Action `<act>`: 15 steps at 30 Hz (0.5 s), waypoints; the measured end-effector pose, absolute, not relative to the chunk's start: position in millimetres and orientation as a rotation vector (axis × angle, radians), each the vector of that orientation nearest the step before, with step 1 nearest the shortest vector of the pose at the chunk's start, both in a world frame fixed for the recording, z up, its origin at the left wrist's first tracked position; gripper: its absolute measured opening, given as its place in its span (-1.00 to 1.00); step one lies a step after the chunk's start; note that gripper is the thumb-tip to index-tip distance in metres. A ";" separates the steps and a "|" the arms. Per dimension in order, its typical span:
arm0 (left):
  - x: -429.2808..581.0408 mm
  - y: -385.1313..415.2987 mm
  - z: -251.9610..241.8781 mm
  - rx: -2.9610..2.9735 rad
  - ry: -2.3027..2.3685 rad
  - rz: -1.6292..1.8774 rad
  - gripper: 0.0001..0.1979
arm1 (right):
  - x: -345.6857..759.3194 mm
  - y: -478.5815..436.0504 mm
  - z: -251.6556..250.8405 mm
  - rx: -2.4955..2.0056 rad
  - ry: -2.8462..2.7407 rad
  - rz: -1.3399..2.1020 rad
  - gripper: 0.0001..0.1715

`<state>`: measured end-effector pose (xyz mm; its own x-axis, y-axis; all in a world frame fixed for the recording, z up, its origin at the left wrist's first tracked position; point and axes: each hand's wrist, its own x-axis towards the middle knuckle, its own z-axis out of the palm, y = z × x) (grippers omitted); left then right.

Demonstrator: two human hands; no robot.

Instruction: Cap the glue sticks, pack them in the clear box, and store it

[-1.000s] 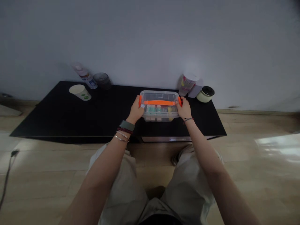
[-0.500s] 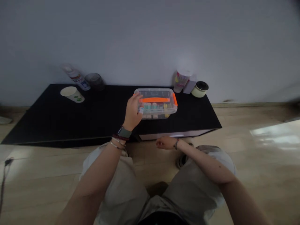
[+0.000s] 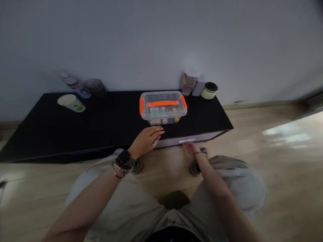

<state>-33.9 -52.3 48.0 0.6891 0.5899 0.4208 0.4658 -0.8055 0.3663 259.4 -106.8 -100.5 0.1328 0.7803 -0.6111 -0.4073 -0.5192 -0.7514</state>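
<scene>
A clear plastic storage box (image 3: pixel 164 113) with an orange handle and orange side clips stands on the black cabinet top (image 3: pixel 113 124); bottles and a yellow item show through its walls. My left hand (image 3: pixel 146 140) is just in front of the box, fingers stretched out over the cabinet's front edge, holding nothing. Below that edge is a pale drawer front (image 3: pixel 171 142) with a metal handle (image 3: pixel 187 140). My right hand (image 3: pixel 191 148) reaches up to this handle with its fingers extended at the underside; whether they touch it I cannot tell. The drawer looks closed.
At the back left stand a paper cup (image 3: pixel 72 102), a spray can (image 3: pixel 77 87) and a dark cup (image 3: pixel 96 88). The back right holds a patterned plastic cup (image 3: pixel 189 82), a small grey box (image 3: pixel 199 86) and a cream jar (image 3: pixel 209 90) with a black lid. A wall rises behind.
My left hand has let go of the box's left side and moved down to the cabinet's front edge. My right hand has moved right and opened out at the drawer handle.
</scene>
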 end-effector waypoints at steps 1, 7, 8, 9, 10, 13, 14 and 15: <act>-33.8 -52.7 43.8 2.703 0.831 0.758 -0.68 | 258.9 -105.9 -107.4 -1.465 -0.336 1.563 -0.78; -26.4 -53.8 18.6 2.767 0.782 0.586 -0.66 | 256.0 -98.3 -132.4 -1.594 -0.265 1.518 -0.78; -25.2 -55.0 14.5 2.770 0.787 0.564 -0.66 | 255.5 -97.0 -133.9 -1.620 -0.281 1.515 -0.81; -24.3 -56.8 10.5 2.773 0.797 0.540 -0.65 | 254.7 -95.9 -134.8 -1.648 -0.307 1.515 -0.79; -23.7 -59.2 6.5 2.776 0.812 0.517 -0.65 | 253.7 -95.1 -135.0 -1.676 -0.343 1.516 -0.73; -23.3 -69.1 -5.0 2.772 0.872 0.449 -0.64 | 249.4 -94.8 -131.3 -1.751 -0.508 1.536 -0.62; -23.3 -72.8 -8.7 2.767 0.886 0.426 -0.63 | 247.9 -95.7 -128.5 -1.768 -0.582 1.549 -0.61; -23.3 -76.3 -12.5 2.761 0.900 0.404 -0.63 | 246.8 -97.2 -124.7 -1.773 -0.670 1.564 -0.60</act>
<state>-23.3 -76.3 -12.5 0.7761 0.6004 0.1928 0.5431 -0.7918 0.2795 246.8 -97.2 -124.7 0.1490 0.7513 -0.6429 -0.0528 -0.6432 -0.7639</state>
